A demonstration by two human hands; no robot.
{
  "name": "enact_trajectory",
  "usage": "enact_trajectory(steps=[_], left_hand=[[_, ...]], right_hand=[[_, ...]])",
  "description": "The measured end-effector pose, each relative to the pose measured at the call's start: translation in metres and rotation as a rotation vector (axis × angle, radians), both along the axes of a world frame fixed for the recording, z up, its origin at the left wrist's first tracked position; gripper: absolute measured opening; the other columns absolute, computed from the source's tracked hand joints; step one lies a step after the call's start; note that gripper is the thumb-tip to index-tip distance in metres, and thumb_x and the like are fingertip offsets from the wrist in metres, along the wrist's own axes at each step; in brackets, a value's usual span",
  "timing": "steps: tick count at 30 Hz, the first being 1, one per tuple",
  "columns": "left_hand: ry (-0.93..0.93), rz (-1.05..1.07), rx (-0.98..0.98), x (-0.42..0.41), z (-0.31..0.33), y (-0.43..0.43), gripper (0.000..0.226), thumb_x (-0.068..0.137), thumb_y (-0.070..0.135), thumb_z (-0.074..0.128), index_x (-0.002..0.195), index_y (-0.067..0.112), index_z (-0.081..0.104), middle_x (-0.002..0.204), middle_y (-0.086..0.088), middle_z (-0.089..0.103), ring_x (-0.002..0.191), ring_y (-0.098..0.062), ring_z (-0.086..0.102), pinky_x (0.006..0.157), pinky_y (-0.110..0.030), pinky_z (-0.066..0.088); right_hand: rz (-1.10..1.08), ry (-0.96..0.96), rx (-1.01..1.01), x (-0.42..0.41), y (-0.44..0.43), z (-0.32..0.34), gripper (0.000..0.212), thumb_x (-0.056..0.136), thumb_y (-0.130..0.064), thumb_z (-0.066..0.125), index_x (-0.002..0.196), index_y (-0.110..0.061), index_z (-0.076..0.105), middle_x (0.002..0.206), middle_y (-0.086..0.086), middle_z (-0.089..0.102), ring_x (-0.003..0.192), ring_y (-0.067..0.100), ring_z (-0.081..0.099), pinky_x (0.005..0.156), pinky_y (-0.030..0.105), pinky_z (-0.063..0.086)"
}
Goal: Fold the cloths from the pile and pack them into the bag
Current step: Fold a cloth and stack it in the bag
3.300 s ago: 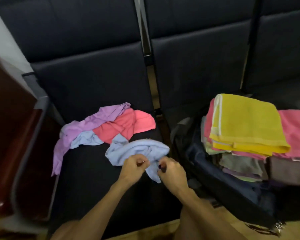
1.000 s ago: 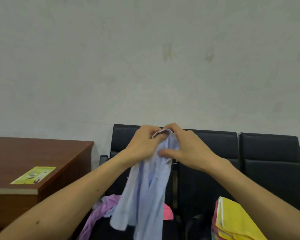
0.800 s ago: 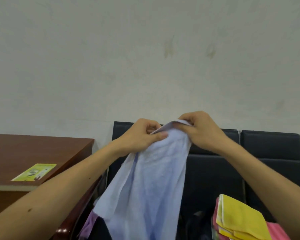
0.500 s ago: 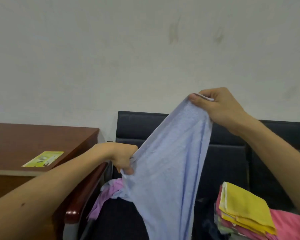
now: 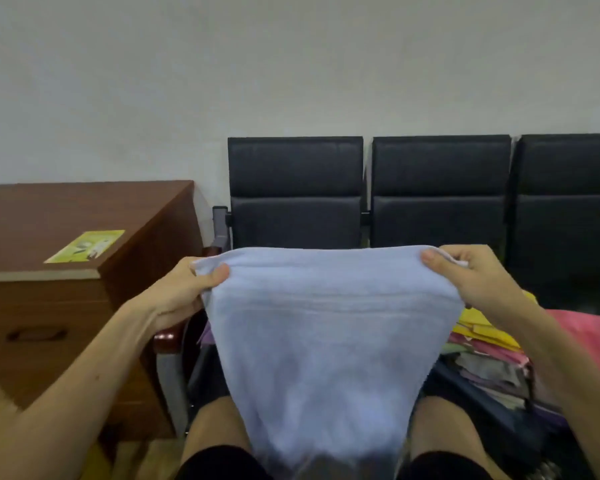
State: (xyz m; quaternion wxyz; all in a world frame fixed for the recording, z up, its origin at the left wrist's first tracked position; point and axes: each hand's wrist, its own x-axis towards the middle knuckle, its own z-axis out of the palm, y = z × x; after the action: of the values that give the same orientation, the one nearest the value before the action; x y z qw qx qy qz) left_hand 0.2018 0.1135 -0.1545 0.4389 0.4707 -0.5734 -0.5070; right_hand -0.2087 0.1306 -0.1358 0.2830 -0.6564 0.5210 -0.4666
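Left hand [image 5: 184, 292] and right hand [image 5: 471, 277] each had a pinch grip on a top corner of the light blue cloth [image 5: 326, 341], spread taut, hanging over the knees.

Soft, even indoor light fills the scene, with no hard shadows and no glare on the pale wall [image 5: 291, 64]. The black seats [image 5: 295, 192] read dark and lose detail in their lower parts. The whole frame is slightly soft; the light blue cloth [image 5: 326, 341] blurs towards its bottom edge. Wide-angle distortion stretches the forearms at the lower corners and bends the wooden bench [image 5: 84, 209] at the left.
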Motion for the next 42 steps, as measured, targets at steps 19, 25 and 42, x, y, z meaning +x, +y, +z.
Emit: enact_trajectory(steps=[19,25,42], left_hand=[[0.037,0.492,0.141,-0.056,-0.148,0.016,0.029,0.095,0.026,0.065,0.082,0.001,0.071,0.077,-0.008,0.073,0.071,-0.016,0.066,0.059,-0.024,0.050],[0.057,0.517,0.171,-0.069,-0.163,0.023,0.038,0.096,0.027,0.064,0.087,-0.010,0.066,0.076,-0.010,0.070,0.072,-0.018,0.064,0.056,-0.021,0.050],[0.029,0.206,0.238,-0.136,-0.170,0.038,0.013,0.095,0.022,0.064,0.088,0.016,0.072,0.081,-0.001,0.074,0.083,-0.024,0.070,0.083,-0.043,0.057]], right_hand=[[-0.232,-0.331,0.230,0.004,0.023,-0.150,0.033,0.099,-0.027,0.058,0.087,0.002,0.069,0.083,0.026,0.069,0.071,0.024,0.062,0.063,0.034,0.046],[-0.341,-0.276,0.227,0.018,0.027,-0.156,0.031,0.098,-0.019,0.059,0.068,-0.019,0.063,0.051,-0.014,0.056,0.053,-0.002,0.049,0.054,0.010,0.038],[-0.202,-0.363,0.621,0.089,0.048,-0.145,0.021,0.097,-0.013,0.060,0.097,0.004,0.071,0.075,0.009,0.067,0.051,0.001,0.060,0.044,0.003,0.040]])
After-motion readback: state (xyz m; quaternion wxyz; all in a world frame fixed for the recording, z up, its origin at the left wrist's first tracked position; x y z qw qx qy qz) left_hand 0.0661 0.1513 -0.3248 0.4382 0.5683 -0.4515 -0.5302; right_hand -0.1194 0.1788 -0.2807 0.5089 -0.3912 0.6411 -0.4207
